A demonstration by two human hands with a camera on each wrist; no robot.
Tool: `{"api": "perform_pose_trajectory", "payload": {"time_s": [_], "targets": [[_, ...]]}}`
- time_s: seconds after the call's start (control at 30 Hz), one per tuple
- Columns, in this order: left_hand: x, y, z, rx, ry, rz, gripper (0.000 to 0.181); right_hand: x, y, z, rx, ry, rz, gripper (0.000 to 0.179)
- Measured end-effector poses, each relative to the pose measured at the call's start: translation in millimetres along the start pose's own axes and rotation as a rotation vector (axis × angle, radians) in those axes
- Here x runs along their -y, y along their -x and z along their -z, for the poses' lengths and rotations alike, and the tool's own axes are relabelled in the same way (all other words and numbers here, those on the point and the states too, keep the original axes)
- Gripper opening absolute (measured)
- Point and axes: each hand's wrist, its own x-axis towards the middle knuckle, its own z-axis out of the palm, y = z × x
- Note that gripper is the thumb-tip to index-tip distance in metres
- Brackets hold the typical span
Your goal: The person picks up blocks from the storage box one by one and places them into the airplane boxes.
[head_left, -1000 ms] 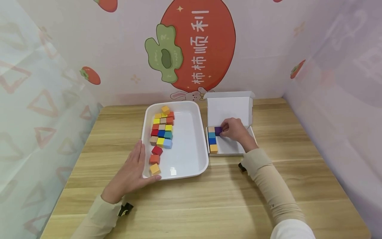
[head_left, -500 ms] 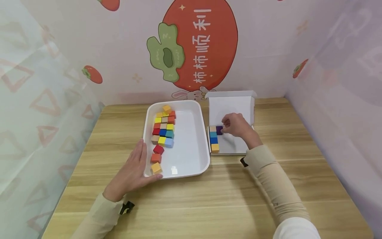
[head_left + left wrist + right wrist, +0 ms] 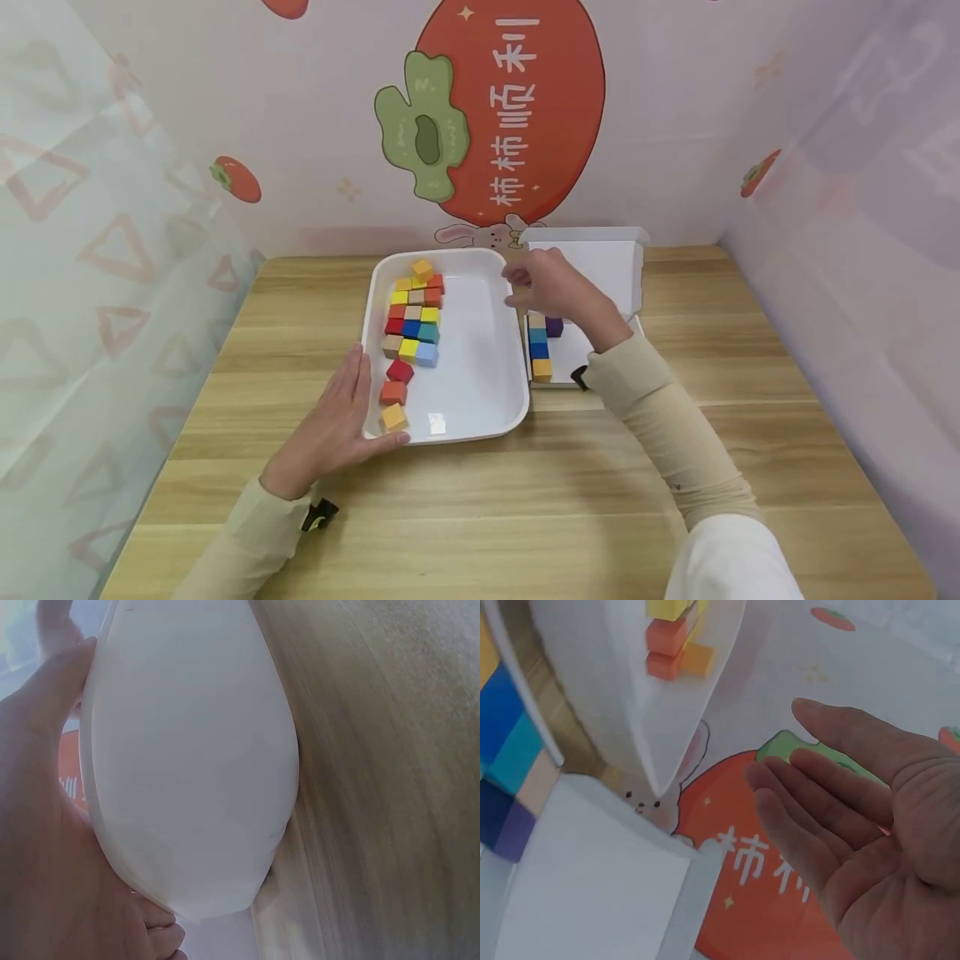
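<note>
By the white tray's (image 3: pixel 480 358) right rim, right hand (image 3: pixel 552 287) empty, relaxed, left hand (image 3: pixel 332 427) straight-fingered against the near-left corner.

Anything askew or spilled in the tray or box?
Slightly askew, in the tray: the far orange block sits turned against the rows, and the near red block and near orange block are twisted out of line. No spill visible; the box is partly hidden.

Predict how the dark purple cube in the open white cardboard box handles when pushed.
The dark purple cube probably slides rather than rolls, given its flat faces. Pushed toward the adjacent pale beige cube, it would likely meet resistance.
</note>
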Motion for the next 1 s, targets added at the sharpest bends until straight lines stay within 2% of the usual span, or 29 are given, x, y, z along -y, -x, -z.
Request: {"api": "perform_pose_trajectory", "payload": {"time_s": [0.23,0.43,0.63,0.83,1.0], "targets": [[0.1,-0.8,0.5,0.0,0.003,0.004,0.138,36,-21.1,-12,0.068,-0.001,0.054,0.045],[0.7,-0.6,1.6,0.001,0.006,0.004,0.138,53,-39.1,-37,0.138,-0.01,0.055,0.042],[1.3,-0.5,0.0,-0.001,-0.001,0.001,0.138,52,-56.5,-69,0.177,-0.044,0.043,0.031],[0.1,0.9,0.0,-0.001,0.006,0.005,0.137,42,-66.9,-93,0.194,-0.071,-0.015,0.037],[0.1,1.8,1.5,-0.009,0.01,0.006,0.136,37,-72.8,-108,0.205,-0.029,-0.021,0.034]]}}
